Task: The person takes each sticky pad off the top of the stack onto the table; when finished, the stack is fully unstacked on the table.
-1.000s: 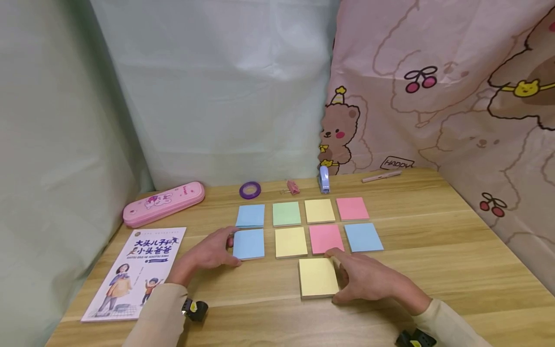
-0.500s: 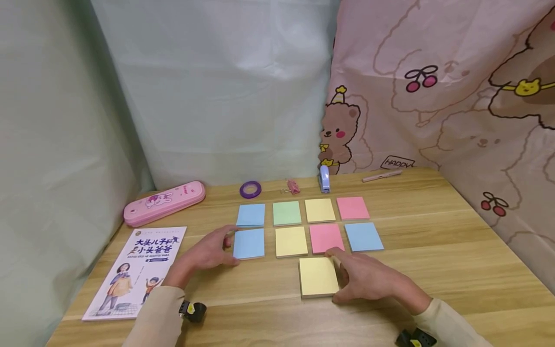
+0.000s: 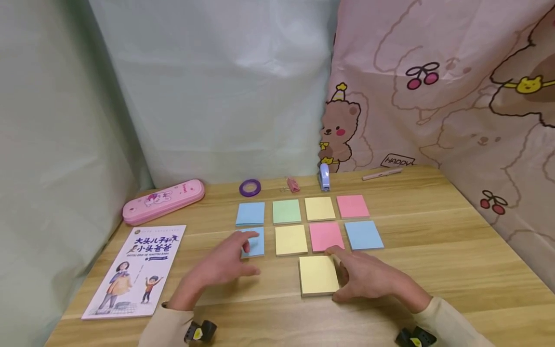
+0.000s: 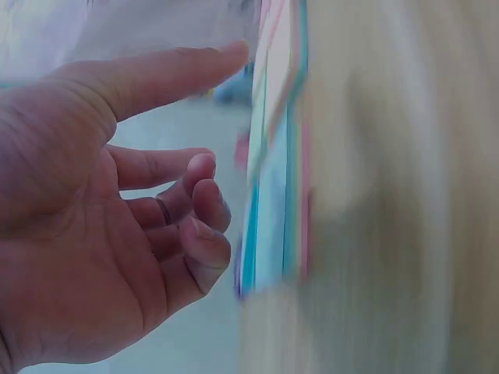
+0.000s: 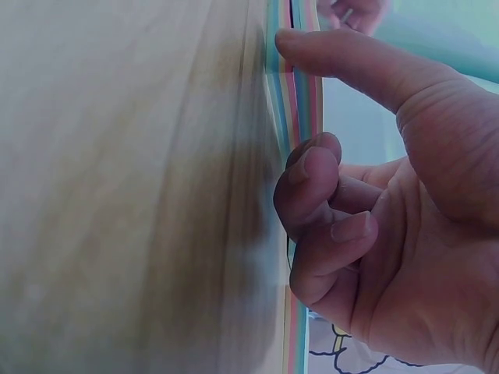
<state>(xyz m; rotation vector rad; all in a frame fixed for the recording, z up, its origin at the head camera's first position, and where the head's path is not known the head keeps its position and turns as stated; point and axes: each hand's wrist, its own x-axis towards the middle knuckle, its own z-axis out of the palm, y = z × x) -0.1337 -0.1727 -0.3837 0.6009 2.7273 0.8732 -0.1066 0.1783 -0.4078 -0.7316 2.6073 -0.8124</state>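
The right hand (image 3: 368, 279) curls its fingers against the right edge of a yellow sticky-note pad (image 3: 318, 275) on the bench (image 3: 433, 270), steadying it. The left hand (image 3: 225, 267) hovers, fingers loose and holding nothing, fingertips over a blue pad (image 3: 257, 245).

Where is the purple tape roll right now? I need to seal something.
In the head view the purple tape roll lies at the table's far edge, left of centre, between the pink pencil case and the pink binder clip.
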